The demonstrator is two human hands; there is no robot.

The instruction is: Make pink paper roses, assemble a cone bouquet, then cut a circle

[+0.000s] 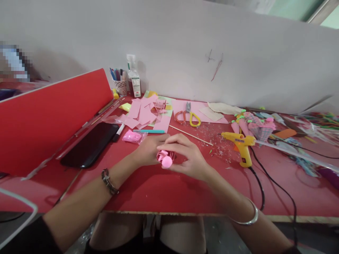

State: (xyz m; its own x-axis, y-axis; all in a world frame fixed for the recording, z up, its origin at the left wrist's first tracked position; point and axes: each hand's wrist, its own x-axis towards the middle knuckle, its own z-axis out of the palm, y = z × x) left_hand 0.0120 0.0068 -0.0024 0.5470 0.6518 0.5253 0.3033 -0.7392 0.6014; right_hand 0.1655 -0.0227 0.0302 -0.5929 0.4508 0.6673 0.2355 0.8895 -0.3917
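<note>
Pink paper coils into a small rolled flower (165,158) that we pinch between our left hand (149,150) and right hand (185,155), fingers closed on it just above the red table (164,194) (a loosened pinch, we judge, lets the spiral unwind).

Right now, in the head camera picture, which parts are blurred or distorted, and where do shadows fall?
Head view: the two hands, left hand and right hand, look slightly motion-blurred around the small pink rolled paper flower; the red table edge bows from wide-angle distortion; a patch at the far left is pixelated; soft, even light leaves only faint shadows under the forearms; the yellow glue gun stays fairly sharp.
</note>
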